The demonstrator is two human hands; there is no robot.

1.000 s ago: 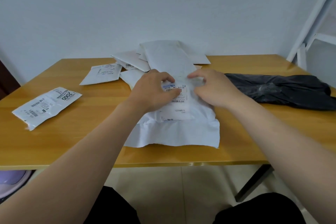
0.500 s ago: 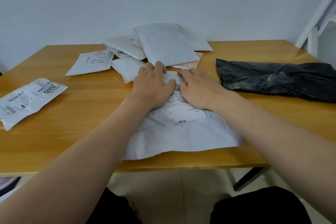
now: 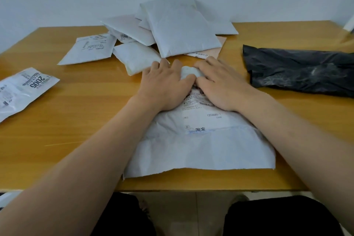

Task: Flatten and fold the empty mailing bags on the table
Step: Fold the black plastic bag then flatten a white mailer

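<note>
- A wooden table [image 3: 80,120] fills the view, with a pale wall behind it.
- A white bag [image 3: 201,145] lies flat in front of me, its torn edge near the table's front edge and a printed label facing up.
- A black bag [image 3: 298,71] lies crumpled to my right, apart from the white one.
- A pile of white bags [image 3: 180,28] sits at the far middle of the table, with one large bag resting tilted on top.
- A labelled bag [image 3: 23,90] lies at my far left, marked 2005.
- Another flat bag [image 3: 90,50] lies left of the pile, and a small padded bag [image 3: 136,57] lies just beyond my left hand.
- My left hand [image 3: 164,86] presses palm down on the far end of the white bag, fingers straight and close together.
- My right hand [image 3: 220,84] presses beside it, fingers flat and spread a little, thumbs nearly touching.
- A small fold [image 3: 188,72] of the bag puffs up between my two hands.
</note>
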